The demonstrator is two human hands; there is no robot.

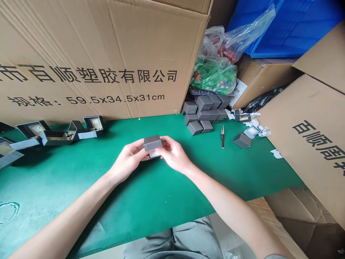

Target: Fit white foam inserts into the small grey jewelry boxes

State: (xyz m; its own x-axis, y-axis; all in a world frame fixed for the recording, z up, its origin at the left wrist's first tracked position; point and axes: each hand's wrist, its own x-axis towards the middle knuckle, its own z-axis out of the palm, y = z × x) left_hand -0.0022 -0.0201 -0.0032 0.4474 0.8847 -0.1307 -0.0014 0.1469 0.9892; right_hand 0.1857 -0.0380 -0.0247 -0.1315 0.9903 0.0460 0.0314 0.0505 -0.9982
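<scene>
A small dark grey jewelry box [152, 143] is held just above the green table, with a pale part showing under its front edge. My left hand [131, 155] grips its left side, thumb at the lower front. On the other side my right hand [174, 153] is closed round it too, thumb against the front. Fingers behind the box are partly hidden. To the right lie small pointed snips [222, 136] and a tilted grey box [242, 140]. A stack of closed grey boxes [204, 114] stands beyond them.
Opened boxes [58, 135] line the table's left back. A large carton [102, 57] walls off the rear; another carton [318, 144] flanks the right. Plastic bags [215, 72], a blue crate [291, 32] and white scraps [277, 154] are at the right. The green table [151, 205] ends before my lap.
</scene>
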